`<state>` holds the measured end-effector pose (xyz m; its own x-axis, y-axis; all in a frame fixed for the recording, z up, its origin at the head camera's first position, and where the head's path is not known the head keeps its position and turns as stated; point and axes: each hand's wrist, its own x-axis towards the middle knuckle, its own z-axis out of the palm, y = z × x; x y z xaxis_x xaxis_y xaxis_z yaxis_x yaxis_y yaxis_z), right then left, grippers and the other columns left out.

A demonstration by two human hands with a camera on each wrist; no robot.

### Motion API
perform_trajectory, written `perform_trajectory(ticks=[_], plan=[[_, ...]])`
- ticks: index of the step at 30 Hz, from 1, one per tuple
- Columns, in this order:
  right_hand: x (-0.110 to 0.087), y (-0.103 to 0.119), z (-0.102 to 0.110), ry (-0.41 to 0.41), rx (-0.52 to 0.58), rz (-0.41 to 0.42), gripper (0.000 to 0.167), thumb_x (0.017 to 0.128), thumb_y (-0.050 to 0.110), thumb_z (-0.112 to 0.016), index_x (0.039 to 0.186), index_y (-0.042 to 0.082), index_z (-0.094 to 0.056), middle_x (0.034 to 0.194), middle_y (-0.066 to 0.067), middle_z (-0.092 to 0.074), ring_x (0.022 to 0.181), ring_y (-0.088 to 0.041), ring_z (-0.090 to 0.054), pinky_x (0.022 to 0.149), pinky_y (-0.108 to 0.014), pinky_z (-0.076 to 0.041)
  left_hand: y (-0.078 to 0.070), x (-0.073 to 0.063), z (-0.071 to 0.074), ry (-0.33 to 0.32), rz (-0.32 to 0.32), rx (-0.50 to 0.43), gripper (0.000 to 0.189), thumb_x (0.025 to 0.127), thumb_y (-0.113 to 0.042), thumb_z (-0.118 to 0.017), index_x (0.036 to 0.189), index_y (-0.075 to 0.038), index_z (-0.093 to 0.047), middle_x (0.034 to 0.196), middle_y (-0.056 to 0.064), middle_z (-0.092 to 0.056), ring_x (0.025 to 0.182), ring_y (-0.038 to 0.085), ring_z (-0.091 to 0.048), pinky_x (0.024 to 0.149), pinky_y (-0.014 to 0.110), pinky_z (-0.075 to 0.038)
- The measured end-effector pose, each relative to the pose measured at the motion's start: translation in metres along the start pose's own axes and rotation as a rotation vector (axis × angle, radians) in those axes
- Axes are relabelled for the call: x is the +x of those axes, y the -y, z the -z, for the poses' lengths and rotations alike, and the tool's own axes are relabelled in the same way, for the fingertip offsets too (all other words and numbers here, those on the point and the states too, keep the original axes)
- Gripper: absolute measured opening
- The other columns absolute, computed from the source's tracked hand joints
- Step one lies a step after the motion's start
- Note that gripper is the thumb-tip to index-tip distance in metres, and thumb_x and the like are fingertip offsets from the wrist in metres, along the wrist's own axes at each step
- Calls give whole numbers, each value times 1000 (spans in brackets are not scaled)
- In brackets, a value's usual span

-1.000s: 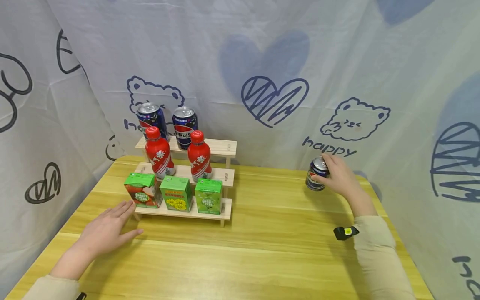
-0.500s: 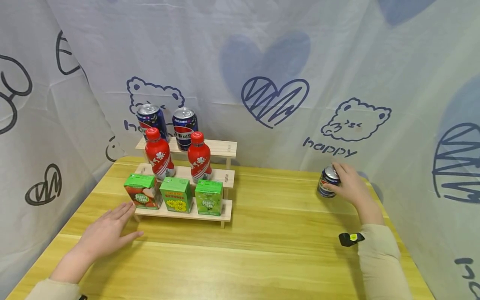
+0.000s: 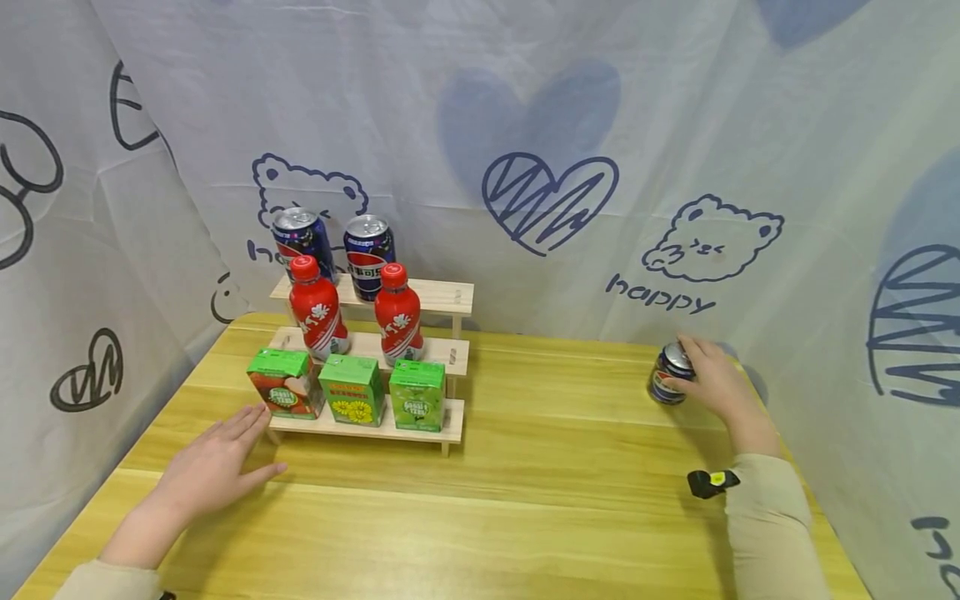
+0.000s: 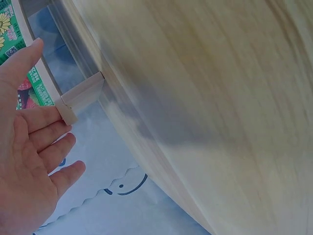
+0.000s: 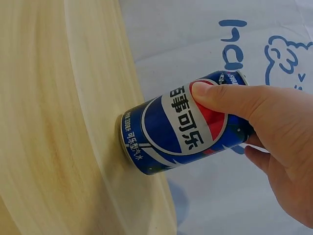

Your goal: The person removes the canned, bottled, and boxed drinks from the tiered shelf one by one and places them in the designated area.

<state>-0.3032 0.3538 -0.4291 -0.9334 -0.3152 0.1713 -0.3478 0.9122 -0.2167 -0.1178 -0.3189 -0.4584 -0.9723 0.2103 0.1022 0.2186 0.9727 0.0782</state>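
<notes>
At the table's far right, my right hand (image 3: 717,385) grips a blue Pepsi can (image 3: 670,375) from its right side. In the right wrist view the thumb lies across the front of this soda can (image 5: 171,125), and its base is at the tabletop. My left hand (image 3: 212,467) has its fingers straight, touching the front left corner of a wooden three-tier rack (image 3: 420,431). Beside those fingertips, an apple juice box (image 3: 286,383) stands on the lowest shelf. The left wrist view shows the left hand (image 4: 34,156) with its fingers against the shelf end.
On the lowest shelf stand a chrysanthemum drink box (image 3: 352,390) and a light green drink box (image 3: 417,396). Two red bottles (image 3: 400,317) occupy the middle tier. Two Pepsi cans (image 3: 368,258) are on top. A printed curtain (image 3: 540,275) hangs behind the wooden table (image 3: 525,467).
My right hand has moved the Pepsi can to the right and slightly nearer along the table. The left hand stays at the rack's corner.
</notes>
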Motion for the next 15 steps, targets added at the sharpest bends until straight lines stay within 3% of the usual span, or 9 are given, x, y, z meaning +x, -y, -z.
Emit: perform_trajectory(ticks=[15], plan=[[7, -16, 1, 90, 49, -36, 80, 91, 28, -68, 148, -9, -27, 145, -39, -31, 127, -58, -37, 104, -71, -35, -1, -1, -1, -13, 1, -5, 87, 85, -57, -66, 142, 6, -45, 148, 29, -41, 134, 46, -43, 110, 64, -36]])
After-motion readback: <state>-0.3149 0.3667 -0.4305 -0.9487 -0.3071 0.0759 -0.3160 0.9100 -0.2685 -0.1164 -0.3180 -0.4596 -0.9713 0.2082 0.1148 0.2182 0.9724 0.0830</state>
